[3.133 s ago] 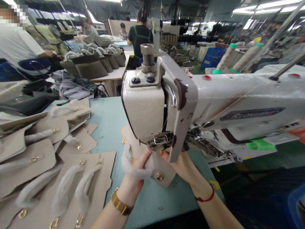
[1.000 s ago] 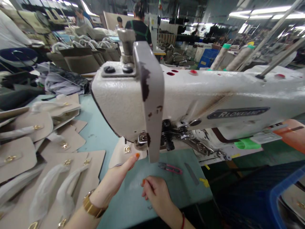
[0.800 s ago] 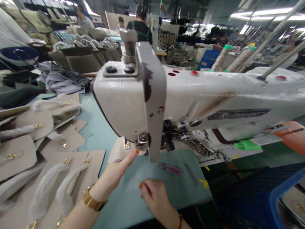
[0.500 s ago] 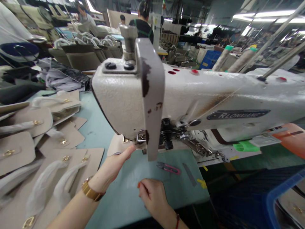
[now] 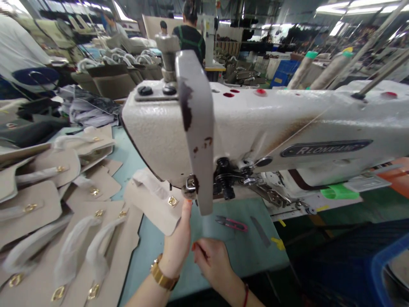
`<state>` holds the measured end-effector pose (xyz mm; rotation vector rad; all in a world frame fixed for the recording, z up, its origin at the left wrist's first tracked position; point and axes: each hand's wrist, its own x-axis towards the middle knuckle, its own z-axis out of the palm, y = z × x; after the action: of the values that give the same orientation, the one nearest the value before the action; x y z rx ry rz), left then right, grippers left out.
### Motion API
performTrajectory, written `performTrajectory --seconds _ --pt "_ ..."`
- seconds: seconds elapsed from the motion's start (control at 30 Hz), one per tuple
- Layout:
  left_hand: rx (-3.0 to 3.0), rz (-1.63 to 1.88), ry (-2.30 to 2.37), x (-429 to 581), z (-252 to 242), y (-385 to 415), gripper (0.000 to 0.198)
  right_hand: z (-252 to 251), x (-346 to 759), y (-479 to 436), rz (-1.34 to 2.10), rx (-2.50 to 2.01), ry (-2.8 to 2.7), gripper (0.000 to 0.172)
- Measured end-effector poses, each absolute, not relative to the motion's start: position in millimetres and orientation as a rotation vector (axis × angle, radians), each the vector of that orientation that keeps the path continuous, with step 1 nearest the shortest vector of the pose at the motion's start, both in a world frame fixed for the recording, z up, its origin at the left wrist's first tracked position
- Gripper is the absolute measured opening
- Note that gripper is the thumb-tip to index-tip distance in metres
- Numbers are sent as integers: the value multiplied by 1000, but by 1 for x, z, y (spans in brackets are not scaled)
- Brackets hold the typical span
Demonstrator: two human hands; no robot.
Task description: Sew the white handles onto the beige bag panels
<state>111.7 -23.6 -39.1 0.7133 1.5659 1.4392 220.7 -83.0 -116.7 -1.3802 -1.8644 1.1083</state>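
A beige bag panel [image 5: 153,206] with a gold clasp and a white-wrapped handle lies partly under the head of a white sewing machine [image 5: 159,136]. My left hand [image 5: 179,234], with a gold watch at the wrist, grips the panel's right edge close to the needle area. Its thumb shows on top; the other fingers are mostly hidden. My right hand [image 5: 212,258] is curled closed just above the blue-green tabletop [image 5: 230,251], apart from the panel, and nothing shows in it. Pink thread snips [image 5: 232,223] lie beyond it, beside a thin grey strip [image 5: 260,231].
Several beige bag panels [image 5: 108,256] with wrapped handles and gold clasps are piled at the left. A blue bin [image 5: 377,264] stands at the lower right. Yellow scraps [image 5: 277,243] stick near the table's right edge. Other people [image 5: 190,36] are in the background.
My left hand has swung right and turned more upright. The bag panel has turned and come out from under the machine head, showing its clasp and handle. The right hand stays curled.
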Motion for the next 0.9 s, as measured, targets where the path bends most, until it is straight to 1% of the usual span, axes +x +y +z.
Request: performTrajectory --seconds 0.07,0.13,0.23,0.3,0.37,0.43,0.47,0.5,0.6,0.67,0.73,0.8,0.9 --pt "733 1455 1636 118 -43 -26 39 -116 220 -82 1169 -1376 -1786 34" --pt "730 1399 1673 121 -46 -30 39 -111 221 -79 1272 -1355 -1624 37" --pt "701 1351 1606 115 -57 -51 42 -90 223 -70 1315 -1324 -1359 39" --pt "651 1427 1532 99 -67 -70 47 -72 223 -61 1290 -1317 -1269 41" --pt "661 1521 1580 73 -74 -83 50 -55 219 -50 1295 -1303 -1255 43" --pt "939 1494 1759 38 -76 -80 46 -44 209 -39 1322 -1279 -1268 42" --pt "1206 1362 1797 21 -75 -72 43 -41 203 -34 1330 -1267 -1278 42" --pt "1466 1239 1725 4 -73 -59 40 -40 195 -29 1325 -1261 -1287 42" --pt "2051 895 1394 -32 -64 -5 45 -42 173 -18 1276 -1322 -1277 43" --pt "2220 680 1256 -40 -57 30 43 -45 165 -14 1236 -1398 -1252 40" --pt "2342 509 1141 -37 -46 55 35 -46 163 -13 1215 -1432 -1240 36" --pt "2471 402 1009 -30 -32 66 30 -46 166 -14 1224 -1409 -1246 34" --pt "2621 350 892 -23 -12 65 34 -45 173 -14 1297 -1362 -1246 34"
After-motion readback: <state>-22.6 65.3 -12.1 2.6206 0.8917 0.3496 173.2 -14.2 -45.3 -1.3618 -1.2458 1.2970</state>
